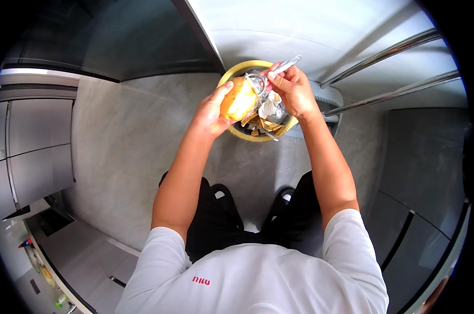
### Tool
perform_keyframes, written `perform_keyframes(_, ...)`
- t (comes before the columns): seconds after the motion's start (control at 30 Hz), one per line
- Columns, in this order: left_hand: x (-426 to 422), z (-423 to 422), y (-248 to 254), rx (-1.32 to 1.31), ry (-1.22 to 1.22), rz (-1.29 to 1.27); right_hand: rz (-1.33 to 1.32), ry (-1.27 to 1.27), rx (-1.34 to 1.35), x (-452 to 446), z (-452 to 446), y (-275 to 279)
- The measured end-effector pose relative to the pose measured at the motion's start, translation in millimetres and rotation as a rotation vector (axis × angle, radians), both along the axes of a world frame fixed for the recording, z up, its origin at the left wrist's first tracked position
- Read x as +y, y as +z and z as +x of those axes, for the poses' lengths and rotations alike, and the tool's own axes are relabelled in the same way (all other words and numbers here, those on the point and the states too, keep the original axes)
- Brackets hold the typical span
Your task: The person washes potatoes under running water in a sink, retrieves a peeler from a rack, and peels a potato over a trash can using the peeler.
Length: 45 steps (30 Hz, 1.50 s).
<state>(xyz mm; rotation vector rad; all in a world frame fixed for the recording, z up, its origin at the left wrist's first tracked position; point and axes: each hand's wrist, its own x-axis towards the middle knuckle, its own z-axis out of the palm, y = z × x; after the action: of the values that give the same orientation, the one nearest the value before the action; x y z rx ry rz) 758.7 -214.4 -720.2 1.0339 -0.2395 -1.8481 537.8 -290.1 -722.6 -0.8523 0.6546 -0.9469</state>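
Note:
My left hand (214, 111) is wrapped round a potato (238, 99), its surface pale yellow and partly peeled. In my right hand (291, 90) is a peeler (288, 64), its silver handle pointing up and to the right. The peeler's curved head lies against the potato's right side, or very close to it. Both hands are above a trash bin (252, 138) with a yellow rim. Inside the bin are crumpled clear plastic, white scraps (270, 106) and brown pieces (263, 124).
Two metal rails (388, 97) run along the white wall at the right. A grey scale-like base (326, 97) stands beside the bin. Grey cabinets (41, 131) line the left, and dark ones (420, 209) the right. My slippered feet (279, 201) stand on the tiled floor (143, 136).

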Motion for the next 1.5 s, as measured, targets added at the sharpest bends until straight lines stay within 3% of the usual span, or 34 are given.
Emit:
perform_keyframes(0.13,2.2,8.6,3.9,0.096,-0.110,-0.095,0.072,-0.043,0.062,-11.6,-4.4,-19.7)
perform_keyframes(0.2,1.0,9.0,8.3,0.164,-0.169,-0.154,-0.053,-0.084,0.262,-12.1,-6.7,-27.4)
perform_keyframes(0.27,0.3,4.9,12.1,0.152,-0.050,-0.064,-0.265,-0.161,0.461,-8.6,-3.1,-36.8)
perform_keyframes(0.37,-3.5,-2.0,15.1,0.110,0.121,0.010,-0.495,-0.265,0.638,11.4,4.1,-1.8)
perform_keyframes(0.5,-6.4,-7.8,12.7,0.037,0.258,0.008,-0.339,-0.288,0.243,22.6,9.1,2.4)
perform_keyframes(0.67,-8.0,-10.8,-2.1,-0.016,0.321,0.019,-0.229,0.085,0.048,34.7,13.0,13.8)
perform_keyframes(0.87,-7.9,-16.6,4.7,-0.162,0.262,0.066,-0.230,0.097,0.138,22.8,7.1,6.9)
perform_keyframes(0.97,-5.0,-13.5,11.9,-0.177,0.209,0.074,-0.180,-0.164,0.203,4.8,-7.5,1.6)
perform_keyframes(1.1,-6.2,-4.5,11.0,0.070,0.225,0.067,-0.315,-0.258,0.397,8.9,-6.8,4.5)
perform_keyframes(1.13,-7.3,-4.2,13.3,0.102,0.233,0.061,-0.295,-0.264,0.328,11.8,-4.5,5.5)
perform_keyframes(1.37,-11.5,-10.8,3.7,-0.049,0.259,0.021,-0.206,0.051,0.133,31.8,11.4,21.6)
perform_keyframes(1.5,-14.2,-8.8,-8.3,-0.102,0.171,-0.017,-0.161,0.065,0.110,23.5,6.4,10.1)
